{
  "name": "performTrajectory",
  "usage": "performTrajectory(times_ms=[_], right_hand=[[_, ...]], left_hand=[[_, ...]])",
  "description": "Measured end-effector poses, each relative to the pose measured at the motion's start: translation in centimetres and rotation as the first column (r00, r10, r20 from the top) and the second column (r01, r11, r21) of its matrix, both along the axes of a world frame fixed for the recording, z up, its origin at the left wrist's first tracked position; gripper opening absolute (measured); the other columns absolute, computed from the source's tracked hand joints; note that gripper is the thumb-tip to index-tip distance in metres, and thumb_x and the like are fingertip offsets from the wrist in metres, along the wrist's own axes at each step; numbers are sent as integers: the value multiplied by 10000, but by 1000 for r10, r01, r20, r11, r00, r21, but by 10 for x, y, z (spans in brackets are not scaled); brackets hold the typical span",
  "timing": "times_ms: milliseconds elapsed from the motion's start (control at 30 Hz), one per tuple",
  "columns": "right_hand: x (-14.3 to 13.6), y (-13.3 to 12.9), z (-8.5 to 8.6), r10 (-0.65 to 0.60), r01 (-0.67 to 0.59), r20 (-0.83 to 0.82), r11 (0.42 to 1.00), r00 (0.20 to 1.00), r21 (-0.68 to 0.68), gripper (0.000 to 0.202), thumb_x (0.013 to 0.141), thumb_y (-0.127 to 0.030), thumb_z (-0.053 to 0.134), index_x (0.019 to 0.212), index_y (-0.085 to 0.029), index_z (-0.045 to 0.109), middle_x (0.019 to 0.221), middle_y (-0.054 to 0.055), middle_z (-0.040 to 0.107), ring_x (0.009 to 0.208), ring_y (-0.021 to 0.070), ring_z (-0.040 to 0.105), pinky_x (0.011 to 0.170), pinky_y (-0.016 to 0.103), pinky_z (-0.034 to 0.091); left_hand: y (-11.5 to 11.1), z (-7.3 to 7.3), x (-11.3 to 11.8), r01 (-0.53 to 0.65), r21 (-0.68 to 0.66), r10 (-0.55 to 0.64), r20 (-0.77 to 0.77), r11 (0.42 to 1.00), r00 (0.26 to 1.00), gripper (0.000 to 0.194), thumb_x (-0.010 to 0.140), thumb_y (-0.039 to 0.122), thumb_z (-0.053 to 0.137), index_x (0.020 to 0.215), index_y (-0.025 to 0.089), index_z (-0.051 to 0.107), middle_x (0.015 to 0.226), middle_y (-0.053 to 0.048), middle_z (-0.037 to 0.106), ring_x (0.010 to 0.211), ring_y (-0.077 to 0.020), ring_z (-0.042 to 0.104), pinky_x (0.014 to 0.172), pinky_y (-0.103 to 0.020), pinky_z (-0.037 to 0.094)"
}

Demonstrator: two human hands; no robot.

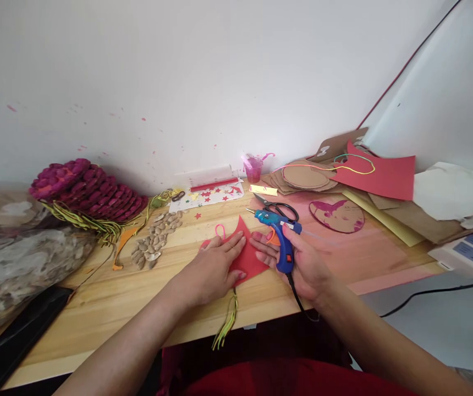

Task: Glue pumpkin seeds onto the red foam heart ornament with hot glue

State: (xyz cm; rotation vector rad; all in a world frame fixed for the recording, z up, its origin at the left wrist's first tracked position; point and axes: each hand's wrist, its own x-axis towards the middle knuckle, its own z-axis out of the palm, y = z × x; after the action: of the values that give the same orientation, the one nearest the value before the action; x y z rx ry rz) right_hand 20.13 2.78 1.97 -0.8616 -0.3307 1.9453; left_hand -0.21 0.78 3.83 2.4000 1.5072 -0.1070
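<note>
My left hand (220, 267) lies flat, palm down, on a piece of red paper (252, 263) near the table's front edge. A pink loop of cord (220, 230) sticks out past its fingers, and a yellow-green tassel (228, 324) hangs over the edge below it. What lies under the palm is hidden. In my right hand (302, 264) is a blue hot glue gun (285, 250), its nozzle pointing up and left. Some fingers of that hand stretch out toward the paper. Black-handled scissors (275, 206) rest just behind the glue gun.
Pistachio-like shells (154, 239) lie on the left, before stacked magenta shell pieces (88, 190) and plastic bags (26, 275). Star cutouts (209, 195) and a magenta cup (253, 169) stand at the back. A cardboard heart (337, 215), cardboard ovals (306, 177) and red sheets (385, 176) are right.
</note>
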Motion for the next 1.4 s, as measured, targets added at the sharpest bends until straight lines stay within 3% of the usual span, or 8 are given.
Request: performTrajectory(times_ms=[200,333,467,767,1000,1267,1400], right_hand=[[-1,0,1,11,-11,0,1000,1000,-13,326,1015,-343,432,1126,-154,673,1056,137,775,1099,242,703,862,374,600],[-1,-1,5,11,-11,10,1000,1000,-5,320,1016,-335,431,1114,-146,671,1053,145,775,1099,246,703,862,372,600],[-1,-3,8,2,-2,19,1000,1000,0,322,1022,-322,410,1077,-145,672,1056,152,774,1102,252,702,856,379,601],[0,-2,2,-12,13,-25,999,1000,34,318,1017,-339,414,1052,-161,674,1029,148,781,1085,262,709,841,398,605],[0,-1,3,11,-10,-19,999,1000,36,328,1016,-347,415,1092,-147,663,1010,153,781,1051,261,723,842,409,606],[-1,-1,1,12,-12,-28,1000,1000,28,307,1008,-338,439,983,-152,683,991,149,783,1030,257,729,875,407,597],[-1,0,-1,9,-8,-25,999,1000,50,297,1009,-334,439,1000,-167,684,1001,133,785,1008,243,737,885,398,592]], left_hand=[[7,-2,-3,1,-45,-1,20,999,1000,1016,822,705,536,1588,212,85,1651,-77,116,1459,-388,266,1153,-504,287],[10,-2,-4,55,8,-55,43,998,998,1027,801,734,548,1583,205,145,1638,-99,185,1437,-331,343,1149,-431,303],[7,-7,-6,59,66,-61,20,996,998,988,829,733,511,1576,175,184,1627,-120,217,1405,-355,371,1126,-449,317],[-4,-16,-4,75,179,-68,-43,981,997,796,930,675,371,1570,229,214,1613,-94,277,1319,-358,435,1061,-514,353],[-18,-17,2,97,238,-85,-58,967,995,654,999,540,334,1547,186,296,1588,-71,344,1294,-329,458,1008,-460,409],[-19,-23,4,115,269,-89,-107,956,990,571,1014,450,345,1532,209,342,1569,-58,382,1208,-319,531,965,-449,441],[-27,-14,7,82,255,-73,-42,964,996,531,1010,385,375,1519,234,369,1544,-70,423,1175,-314,555,955,-475,448]])
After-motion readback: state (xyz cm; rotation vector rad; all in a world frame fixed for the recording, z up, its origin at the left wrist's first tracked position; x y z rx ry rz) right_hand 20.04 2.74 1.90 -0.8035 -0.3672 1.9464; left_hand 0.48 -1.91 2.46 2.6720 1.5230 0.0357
